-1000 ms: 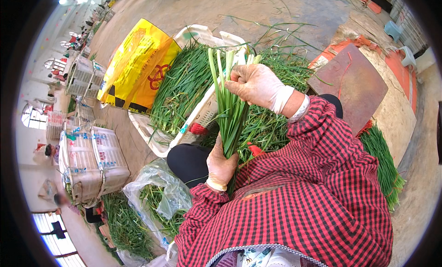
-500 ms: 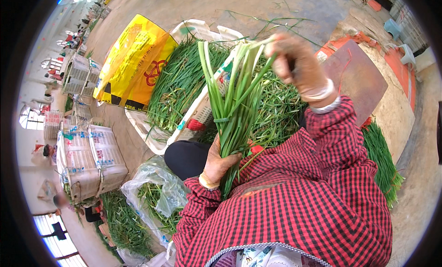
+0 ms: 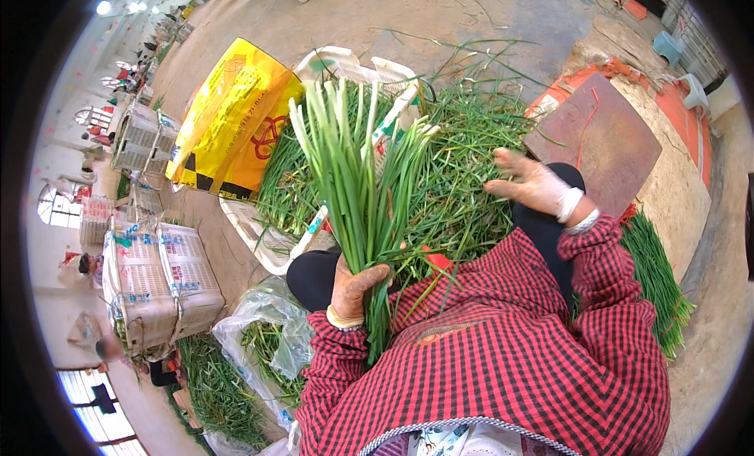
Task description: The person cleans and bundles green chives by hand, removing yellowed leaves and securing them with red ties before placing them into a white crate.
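Observation:
My left hand [image 3: 353, 286], in a thin stained glove, is closed around a bunch of long green chives [image 3: 357, 185] that stands upright with its pale ends up, in front of my lap. My right hand [image 3: 535, 184], also gloved, hovers with fingers spread over the loose heap of chives [image 3: 463, 181] to the right of the bunch, holding nothing. Both arms wear red and black checked sleeves.
A white plastic crate [image 3: 263, 244] full of chives lies ahead, with a yellow sack [image 3: 236, 114] behind it. A rusty metal plate [image 3: 605, 138] sits at right, more chives [image 3: 656, 271] beside it. A clear bag [image 3: 263, 330] and stacked white crates [image 3: 161, 279] stand at left.
My right hand let go of the bunch's top, swung up and right, then came down over the loose heap. The bunch in my left hand tilted slightly left.

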Tool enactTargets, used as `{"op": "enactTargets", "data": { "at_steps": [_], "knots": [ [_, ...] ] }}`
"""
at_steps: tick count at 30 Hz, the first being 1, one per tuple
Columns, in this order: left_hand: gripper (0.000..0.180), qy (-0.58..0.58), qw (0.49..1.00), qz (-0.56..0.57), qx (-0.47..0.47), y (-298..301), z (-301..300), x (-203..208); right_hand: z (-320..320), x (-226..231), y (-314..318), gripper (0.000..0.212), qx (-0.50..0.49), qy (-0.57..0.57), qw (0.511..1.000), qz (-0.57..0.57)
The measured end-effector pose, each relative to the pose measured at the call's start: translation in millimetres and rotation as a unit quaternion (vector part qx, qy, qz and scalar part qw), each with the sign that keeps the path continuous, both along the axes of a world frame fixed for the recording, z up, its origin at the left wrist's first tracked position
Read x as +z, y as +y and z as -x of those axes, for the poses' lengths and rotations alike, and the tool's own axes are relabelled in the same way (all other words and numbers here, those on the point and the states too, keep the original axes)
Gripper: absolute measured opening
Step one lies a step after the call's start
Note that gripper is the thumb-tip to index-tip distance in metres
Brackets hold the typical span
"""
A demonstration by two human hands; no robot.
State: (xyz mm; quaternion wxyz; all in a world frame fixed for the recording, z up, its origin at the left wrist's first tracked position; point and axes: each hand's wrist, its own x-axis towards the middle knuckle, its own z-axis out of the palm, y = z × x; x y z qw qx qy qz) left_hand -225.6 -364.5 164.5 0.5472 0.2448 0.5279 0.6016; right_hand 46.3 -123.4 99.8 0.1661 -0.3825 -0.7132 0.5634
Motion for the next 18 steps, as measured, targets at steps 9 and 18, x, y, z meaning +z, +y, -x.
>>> {"op": "enactTargets", "data": {
  "at_steps": [9,18],
  "knots": [
    [0.085,0.653,0.749,-0.049,0.101,79.8,-28.8,-22.6,149.9,57.1,-45.6,0.07,0.082,0.338,0.931,0.107],
    [0.094,0.464,0.866,-0.152,-0.112,93.7,-71.3,23.3,96.2,77.9,-7.2,0.035,-0.052,0.367,0.909,0.19]
  ]
}}
